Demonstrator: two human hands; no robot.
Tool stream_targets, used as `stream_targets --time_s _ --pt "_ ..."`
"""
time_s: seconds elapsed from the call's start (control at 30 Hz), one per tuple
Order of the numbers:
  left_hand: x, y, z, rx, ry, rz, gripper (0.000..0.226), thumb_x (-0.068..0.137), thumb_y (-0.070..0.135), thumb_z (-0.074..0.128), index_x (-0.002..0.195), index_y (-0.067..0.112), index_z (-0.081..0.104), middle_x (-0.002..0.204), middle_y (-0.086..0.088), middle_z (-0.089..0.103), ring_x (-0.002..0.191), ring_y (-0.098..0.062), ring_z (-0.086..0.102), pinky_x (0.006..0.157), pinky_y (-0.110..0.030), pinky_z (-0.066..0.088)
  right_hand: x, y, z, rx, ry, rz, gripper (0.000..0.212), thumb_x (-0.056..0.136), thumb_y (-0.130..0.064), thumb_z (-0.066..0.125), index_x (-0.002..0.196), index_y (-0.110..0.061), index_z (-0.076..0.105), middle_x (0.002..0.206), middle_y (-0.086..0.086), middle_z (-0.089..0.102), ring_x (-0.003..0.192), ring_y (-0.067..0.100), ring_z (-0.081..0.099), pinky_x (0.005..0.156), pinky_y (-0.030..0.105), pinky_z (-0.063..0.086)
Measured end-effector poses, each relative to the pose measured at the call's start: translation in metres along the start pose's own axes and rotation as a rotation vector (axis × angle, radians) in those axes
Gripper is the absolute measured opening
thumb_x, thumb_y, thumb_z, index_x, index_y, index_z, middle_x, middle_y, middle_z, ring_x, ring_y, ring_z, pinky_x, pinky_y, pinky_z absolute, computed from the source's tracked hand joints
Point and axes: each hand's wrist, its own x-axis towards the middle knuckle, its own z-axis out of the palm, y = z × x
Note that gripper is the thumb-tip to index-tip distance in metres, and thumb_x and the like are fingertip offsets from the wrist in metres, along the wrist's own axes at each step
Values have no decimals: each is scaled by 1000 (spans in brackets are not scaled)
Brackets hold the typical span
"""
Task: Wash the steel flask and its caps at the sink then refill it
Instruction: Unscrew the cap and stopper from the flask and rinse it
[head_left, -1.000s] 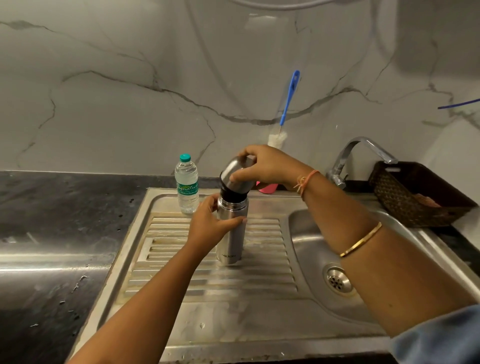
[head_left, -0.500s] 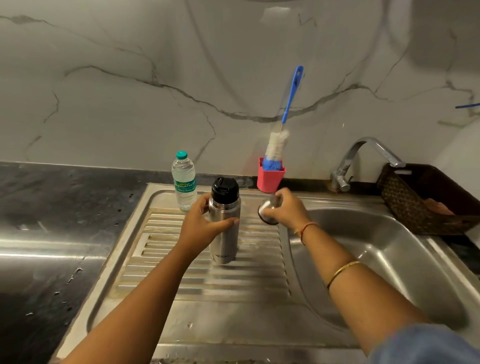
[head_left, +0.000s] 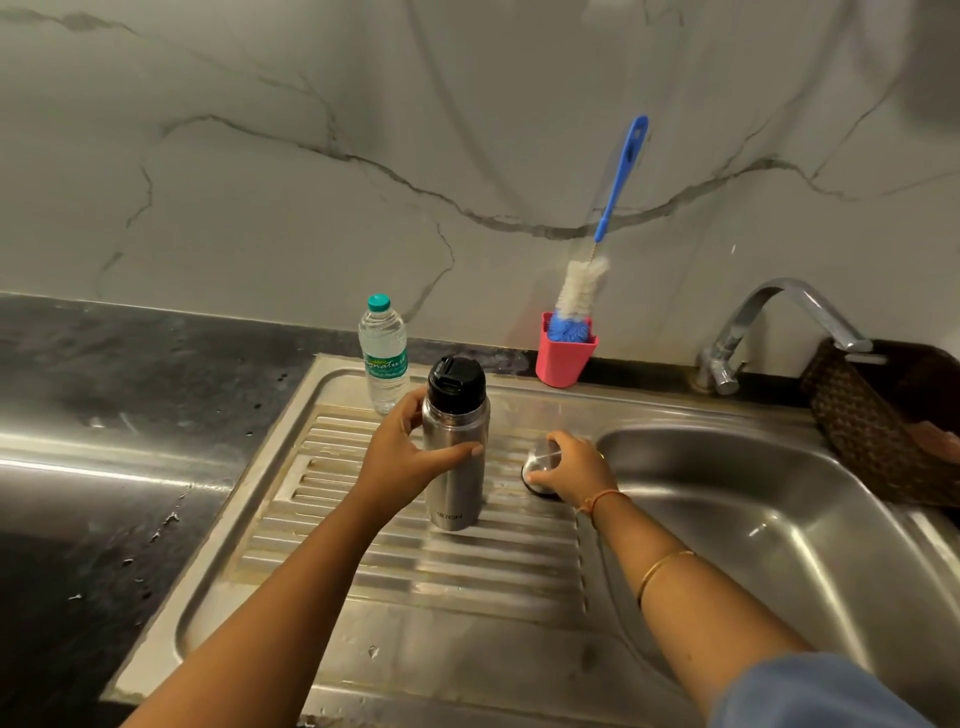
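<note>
The steel flask (head_left: 457, 483) stands upright on the ribbed drainboard (head_left: 415, 561), with its black inner cap (head_left: 456, 383) still on top. My left hand (head_left: 402, 457) grips the flask's body from the left. Just to its right, the steel outer cap (head_left: 540, 465) rests on the drainboard beside the sink basin, and my right hand (head_left: 574, 470) holds it from above with curled fingers. A small water bottle (head_left: 383, 358) with a teal lid stands behind the flask.
A pink cup (head_left: 563, 358) holding a blue-handled bottle brush (head_left: 618, 182) sits against the marble wall. The tap (head_left: 779, 317) arches over the sink basin (head_left: 779, 519). A dark woven basket (head_left: 878, 421) is at the right. Black counter (head_left: 104, 467) lies left.
My right hand lifted the steel outer cap off the flask and brought it down to the drainboard on the flask's right. My left hand kept its grip on the flask.
</note>
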Motion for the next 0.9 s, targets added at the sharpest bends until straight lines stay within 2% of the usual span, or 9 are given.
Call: stream_targets --time_s 0.07,0.17,0.27,0.33,0.5,0.6,0.73,0.8,0.9 --pt "0 0 0 0 -2 -4 64 68 23 84 119 34 46 107 28 54 101 9 49 81 -12 39 1 -7 -6 -32 -19 8 61 77 -37 70 130 -14 49 128 14 52 112 31 52 95 36 45" --pt "0 -1 -1 5 -2 -5 64 67 22 84 117 36 46 106 28 55 100 8 50 81 -12 39 -3 -36 -24 116 114 -59 47 86 -30 58 128 -10 53 129 14 52 114 29 51 95 36 44" --pt "1 -1 0 26 7 -5 63 67 23 85 116 34 47 105 27 54 98 8 50 79 -15 40 -24 -84 -51 381 274 -229 30 90 -28 56 112 -8 64 109 9 64 96 17 58 80 28 47" --pt "1 -2 0 30 15 1 63 66 23 85 116 33 49 105 24 57 98 7 51 79 -16 41 -43 -114 -68 404 301 -331 35 90 -40 56 102 -9 66 97 5 67 87 13 60 74 26 50" --pt "1 1 0 68 14 27 57 67 23 84 109 37 48 99 29 53 95 12 51 73 -6 36 -75 -161 -87 -133 172 -369 63 77 -69 53 108 -14 60 98 1 62 89 17 58 71 28 50" --pt "2 0 -1 89 24 45 52 67 25 85 100 42 49 98 29 53 92 13 51 72 -4 35 -77 -175 -85 -493 209 -380 59 79 -69 52 105 -16 58 97 3 62 81 17 53 64 28 40" --pt "6 -10 -3 121 30 77 54 63 36 85 108 34 54 106 13 61 106 -12 53 87 -28 46 -74 -181 -84 -510 144 -439 47 86 -50 58 112 -11 57 107 9 60 91 21 53 72 28 39" --pt "7 -10 -3 127 39 96 54 61 42 84 106 34 55 101 16 61 107 -16 53 93 -43 48 -72 -179 -86 -495 97 -479 46 87 -46 59 114 -10 57 110 10 58 96 22 52 75 27 39" --pt "6 -8 -2 123 60 120 51 62 41 84 101 35 53 94 27 53 102 -11 52 103 -52 39 -69 -174 -89 -507 39 -522 45 88 -45 57 116 -10 56 111 9 57 92 18 48 74 25 38"
